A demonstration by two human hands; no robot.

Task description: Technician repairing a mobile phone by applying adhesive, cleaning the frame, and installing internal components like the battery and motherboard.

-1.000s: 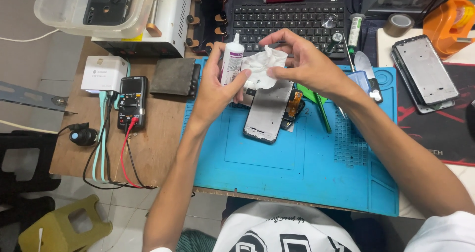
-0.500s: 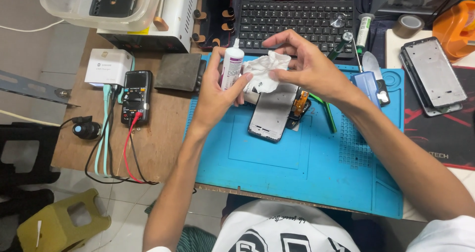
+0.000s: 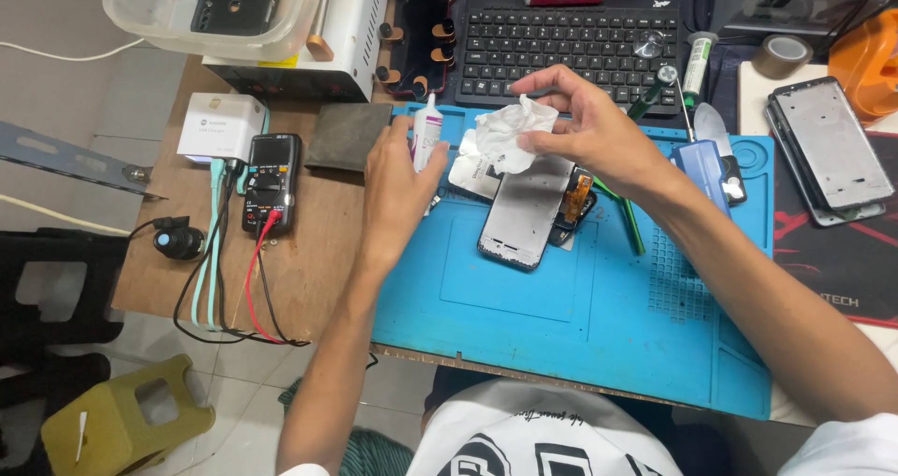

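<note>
My left hand [image 3: 398,191] grips a small white squeeze bottle [image 3: 427,132] with a pointed nozzle, standing upright at the blue mat's back left corner. My right hand [image 3: 585,130] pinches a crumpled white tissue [image 3: 506,132] just right of the bottle. Below the tissue an opened phone body [image 3: 524,212] lies face down on the blue work mat [image 3: 561,317], with an orange flex part [image 3: 577,195] at its right edge. A white flat part [image 3: 472,172] lies under the tissue.
Black keyboard [image 3: 571,41] behind the mat. Multimeter [image 3: 271,181] with red and black leads and a white box [image 3: 220,125] on the wooden desk at left. Phone frames [image 3: 828,149] at right. Green tweezers [image 3: 627,219], blue tool [image 3: 702,167], tape roll [image 3: 781,55].
The bottle has moved left, away from the tissue, and stands lower on the mat. My right hand keeps the tissue over the phone.
</note>
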